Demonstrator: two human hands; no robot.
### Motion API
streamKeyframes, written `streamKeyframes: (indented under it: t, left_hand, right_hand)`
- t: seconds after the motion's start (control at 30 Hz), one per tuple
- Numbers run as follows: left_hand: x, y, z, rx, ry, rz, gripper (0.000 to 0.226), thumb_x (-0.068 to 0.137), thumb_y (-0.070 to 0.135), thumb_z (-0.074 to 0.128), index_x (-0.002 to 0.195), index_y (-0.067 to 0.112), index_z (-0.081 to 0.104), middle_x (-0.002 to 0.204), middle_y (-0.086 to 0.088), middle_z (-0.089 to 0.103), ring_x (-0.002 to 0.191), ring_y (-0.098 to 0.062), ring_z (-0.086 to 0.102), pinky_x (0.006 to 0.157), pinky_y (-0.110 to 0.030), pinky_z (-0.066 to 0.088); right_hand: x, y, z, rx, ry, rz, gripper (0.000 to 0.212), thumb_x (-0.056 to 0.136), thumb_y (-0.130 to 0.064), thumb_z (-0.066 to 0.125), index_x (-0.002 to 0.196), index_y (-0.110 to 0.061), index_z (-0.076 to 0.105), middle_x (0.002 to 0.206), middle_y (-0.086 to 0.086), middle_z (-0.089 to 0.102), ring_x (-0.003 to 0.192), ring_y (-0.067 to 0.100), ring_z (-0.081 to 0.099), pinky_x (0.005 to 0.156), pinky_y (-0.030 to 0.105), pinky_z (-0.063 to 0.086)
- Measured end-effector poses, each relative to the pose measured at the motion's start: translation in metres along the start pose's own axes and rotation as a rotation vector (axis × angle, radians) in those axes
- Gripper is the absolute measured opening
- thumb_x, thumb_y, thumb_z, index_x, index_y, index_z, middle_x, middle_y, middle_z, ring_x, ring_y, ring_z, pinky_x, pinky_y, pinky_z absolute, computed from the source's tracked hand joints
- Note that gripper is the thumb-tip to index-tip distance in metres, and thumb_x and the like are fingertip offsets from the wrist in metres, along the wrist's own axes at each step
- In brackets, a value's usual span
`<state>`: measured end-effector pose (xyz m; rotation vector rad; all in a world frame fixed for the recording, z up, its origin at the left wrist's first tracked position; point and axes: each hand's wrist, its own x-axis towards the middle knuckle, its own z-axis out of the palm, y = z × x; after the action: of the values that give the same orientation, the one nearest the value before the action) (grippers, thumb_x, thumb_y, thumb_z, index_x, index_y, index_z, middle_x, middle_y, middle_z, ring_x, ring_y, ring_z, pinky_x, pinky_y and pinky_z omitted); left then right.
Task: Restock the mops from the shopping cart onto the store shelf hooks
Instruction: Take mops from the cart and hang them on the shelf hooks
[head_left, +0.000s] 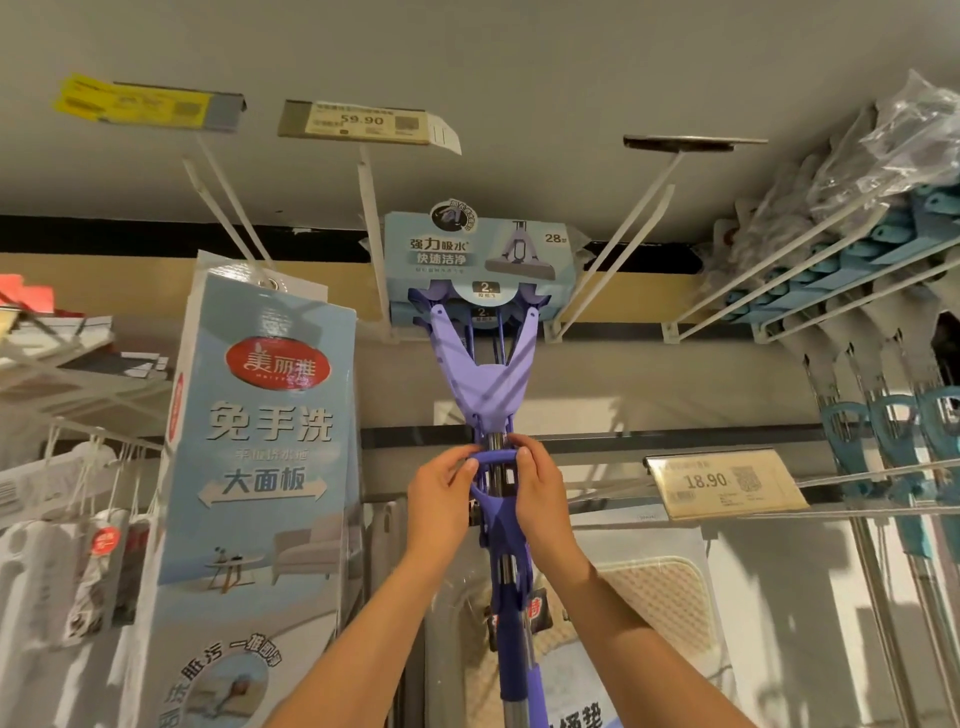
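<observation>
A purple sponge mop stands upright in the middle, its head in a light-blue card sleeve up between two white shelf hooks. A second sleeve shows just behind it. My left hand and my right hand both grip the purple squeeze handle on the shaft from either side. The shaft runs down between my forearms and out of the bottom edge. No shopping cart is in view.
A tall blue boxed flat mop hangs at the left. Teal mops fill hooks at the upper right. Price tags read 59.90 and 18.90. A bare hook reaches out right of the mop head.
</observation>
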<state>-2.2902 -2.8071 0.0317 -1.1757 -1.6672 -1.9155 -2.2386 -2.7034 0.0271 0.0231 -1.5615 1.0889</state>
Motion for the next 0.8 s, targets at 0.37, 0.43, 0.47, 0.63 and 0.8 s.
streamKeyframes:
  t: [0.37,0.43,0.47,0.63,0.8]
  left_hand:
    - [0.007,-0.008,0.005,-0.103,-0.021,-0.065,0.025,0.101,0.007,0.054,0.114,0.020,0.072,0.093,0.004,0.076,0.086,-0.019,0.073,0.082,-0.037,0.061]
    - [0.009,-0.008,0.007,-0.102,-0.015,-0.070,0.026,0.101,0.008,0.055,0.110,0.026,0.072,0.092,0.002,0.077,0.089,-0.026,0.072,0.084,-0.043,0.061]
    - [0.010,-0.008,0.009,-0.108,-0.015,-0.072,0.027,0.101,0.008,0.056,0.106,0.030,0.072,0.092,0.001,0.077,0.090,-0.029,0.072,0.084,-0.045,0.061]
    - [0.014,-0.007,0.016,-0.131,-0.027,-0.076,0.029,0.101,0.004,0.055,0.102,0.029,0.069,0.085,0.008,0.075,0.080,-0.017,0.071,0.076,-0.035,0.062]
    - [0.009,-0.012,0.019,-0.106,-0.033,-0.077,0.025,0.101,0.005,0.055,0.113,0.021,0.070,0.093,-0.002,0.075,0.083,-0.017,0.071,0.069,-0.024,0.060]
  right_hand:
    - [0.012,0.017,0.000,0.006,0.006,0.051,0.034,0.109,-0.016,0.037,0.136,-0.013,0.056,0.126,0.001,0.062,0.117,0.015,0.058,0.084,0.007,0.044]
    - [0.015,0.016,-0.002,0.006,0.011,0.047,0.034,0.109,-0.016,0.037,0.137,-0.013,0.055,0.127,-0.001,0.060,0.117,0.014,0.057,0.082,0.003,0.043]
    - [0.017,0.015,-0.003,0.007,0.016,0.035,0.034,0.108,-0.015,0.037,0.136,-0.012,0.056,0.126,-0.001,0.061,0.116,0.013,0.057,0.082,0.001,0.042]
    - [0.020,0.014,-0.010,0.008,0.034,0.001,0.029,0.108,-0.013,0.039,0.125,-0.017,0.062,0.116,-0.002,0.065,0.109,0.014,0.062,0.084,0.007,0.046]
    - [0.015,0.021,-0.016,-0.072,0.036,0.000,0.029,0.107,-0.019,0.042,0.129,-0.017,0.062,0.116,-0.003,0.067,0.108,0.011,0.063,0.081,0.005,0.046]
